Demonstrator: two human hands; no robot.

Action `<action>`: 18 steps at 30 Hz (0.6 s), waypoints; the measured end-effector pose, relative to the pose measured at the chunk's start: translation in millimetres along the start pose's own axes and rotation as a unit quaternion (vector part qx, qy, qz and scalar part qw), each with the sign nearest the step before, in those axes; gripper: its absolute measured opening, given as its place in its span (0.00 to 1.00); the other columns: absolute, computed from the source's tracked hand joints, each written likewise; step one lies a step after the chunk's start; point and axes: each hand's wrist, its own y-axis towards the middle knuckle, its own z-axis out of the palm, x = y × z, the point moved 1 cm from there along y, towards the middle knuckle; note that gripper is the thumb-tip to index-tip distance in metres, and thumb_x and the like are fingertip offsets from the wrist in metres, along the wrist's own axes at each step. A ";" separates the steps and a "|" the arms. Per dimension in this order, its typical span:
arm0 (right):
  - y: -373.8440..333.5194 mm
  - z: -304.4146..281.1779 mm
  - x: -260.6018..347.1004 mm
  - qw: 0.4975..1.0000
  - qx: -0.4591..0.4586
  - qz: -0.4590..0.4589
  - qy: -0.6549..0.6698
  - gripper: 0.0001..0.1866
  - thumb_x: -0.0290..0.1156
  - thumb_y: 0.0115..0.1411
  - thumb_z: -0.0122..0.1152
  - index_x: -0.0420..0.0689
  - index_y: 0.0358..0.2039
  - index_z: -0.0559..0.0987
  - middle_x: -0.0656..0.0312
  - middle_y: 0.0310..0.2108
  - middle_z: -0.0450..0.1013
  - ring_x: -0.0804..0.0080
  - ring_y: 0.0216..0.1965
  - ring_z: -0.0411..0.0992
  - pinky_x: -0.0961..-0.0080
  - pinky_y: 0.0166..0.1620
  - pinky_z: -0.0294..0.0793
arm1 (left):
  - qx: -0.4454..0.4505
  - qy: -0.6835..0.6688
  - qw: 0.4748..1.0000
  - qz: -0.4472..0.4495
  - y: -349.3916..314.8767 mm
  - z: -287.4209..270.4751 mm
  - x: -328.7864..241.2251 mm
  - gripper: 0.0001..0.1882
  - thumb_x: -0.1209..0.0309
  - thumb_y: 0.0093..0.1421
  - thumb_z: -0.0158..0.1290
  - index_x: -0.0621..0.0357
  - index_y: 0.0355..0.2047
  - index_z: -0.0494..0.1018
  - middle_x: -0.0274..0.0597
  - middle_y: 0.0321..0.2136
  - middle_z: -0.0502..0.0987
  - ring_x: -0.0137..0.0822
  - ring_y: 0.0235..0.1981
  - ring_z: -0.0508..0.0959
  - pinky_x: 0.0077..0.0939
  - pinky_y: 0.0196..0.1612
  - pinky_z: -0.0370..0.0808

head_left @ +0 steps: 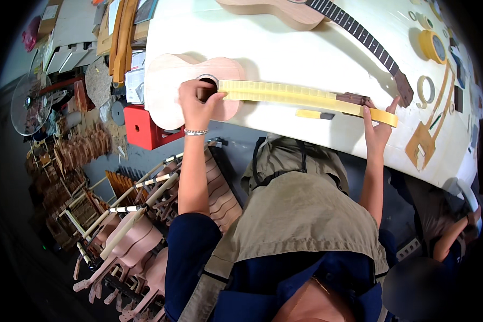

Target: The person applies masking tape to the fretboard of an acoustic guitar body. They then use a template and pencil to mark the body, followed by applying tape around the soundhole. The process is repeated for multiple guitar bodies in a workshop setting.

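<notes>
A small unfinished guitar [169, 75], ukulele-like in shape, lies on the white table with its neck pointing right. Yellow masking tape [279, 92] runs along its fretboard, from the sound hole toward the headstock [353, 99]. My left hand [197, 102] is at the sound hole, thumb and fingers closed on the tape's left end. At the headstock, my right hand [378, 126] grips the tape's far end, which looks like a roll seen edge-on [383, 117]. Below the neck lies a small tool with a yellow and a dark part [314, 114].
A second unfinished guitar [284, 13] lies farther back on the white table [295, 59]. Tape rolls [432, 46] and a wooden fork-shaped piece [421, 144] are at right. A red stool [139, 127] stands left; racked guitar bodies [131, 236] are lower left. Another person's arm [449, 236] shows lower right.
</notes>
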 end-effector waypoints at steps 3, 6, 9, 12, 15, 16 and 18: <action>0.0 -0.5 -2.1 1.000 -0.005 -0.010 0.008 0.45 0.30 0.57 0.60 0.36 0.65 0.40 0.59 0.36 0.78 0.76 0.49 0.70 0.65 0.64 0.49 | -0.069 0.148 0.981 0.104 -10.9 1.1 -3.8 0.17 0.73 0.46 0.62 0.59 0.37 0.71 0.40 0.36 0.72 0.42 0.38 0.70 0.38 0.45 0.64; 1.1 5.8 0.0 0.999 -0.032 -0.012 -0.003 0.47 0.30 0.55 0.62 0.35 0.65 0.40 0.58 0.35 0.77 0.75 0.44 0.72 0.72 0.56 0.59 | 0.082 0.190 0.970 0.123 -34.3 7.4 -21.8 0.30 0.58 0.58 0.51 0.59 0.57 0.61 0.45 0.58 0.65 0.42 0.59 0.64 0.53 0.62 0.43; 1.3 7.6 -3.2 0.998 -0.056 -0.014 -0.039 0.49 0.31 0.53 0.64 0.36 0.65 0.41 0.58 0.33 0.78 0.73 0.37 0.76 0.79 0.45 0.71 | 0.124 0.253 0.955 0.095 -49.9 18.3 -22.2 0.43 0.40 0.59 0.35 0.59 0.65 0.47 0.42 0.65 0.52 0.38 0.67 0.48 0.64 0.58 0.20; 1.1 10.2 -9.9 0.995 -0.073 -0.012 -0.064 0.48 0.34 0.53 0.66 0.35 0.65 0.44 0.60 0.31 0.78 0.71 0.36 0.76 0.76 0.47 0.70 | 0.141 0.302 0.937 0.105 -46.4 18.5 -27.3 0.43 0.41 0.59 0.36 0.58 0.65 0.46 0.42 0.65 0.51 0.39 0.67 0.46 0.68 0.56 0.20; 0.0 13.8 -17.7 0.987 -0.094 -0.050 -0.123 0.47 0.36 0.52 0.66 0.35 0.64 0.47 0.64 0.30 0.77 0.70 0.36 0.75 0.69 0.53 0.66 | 0.159 0.323 0.930 0.068 -51.5 32.6 -39.5 0.46 0.40 0.57 0.40 0.57 0.66 0.43 0.40 0.67 0.45 0.42 0.68 0.40 0.73 0.54 0.20; -0.4 16.5 -15.1 0.984 -0.097 -0.056 -0.139 0.47 0.36 0.52 0.66 0.35 0.64 0.48 0.65 0.29 0.77 0.70 0.36 0.75 0.65 0.56 0.63 | 0.157 0.320 0.933 0.055 -56.3 42.8 -50.8 0.47 0.40 0.56 0.42 0.57 0.66 0.43 0.40 0.67 0.44 0.42 0.68 0.39 0.73 0.54 0.20; 0.8 20.5 -16.8 0.980 -0.094 -0.074 -0.160 0.46 0.36 0.53 0.65 0.34 0.63 0.49 0.66 0.29 0.76 0.69 0.37 0.74 0.59 0.59 0.58 | 0.241 0.271 0.930 0.058 -65.5 80.0 -92.2 0.51 0.45 0.50 0.54 0.55 0.66 0.44 0.39 0.68 0.41 0.42 0.68 0.37 0.73 0.56 0.23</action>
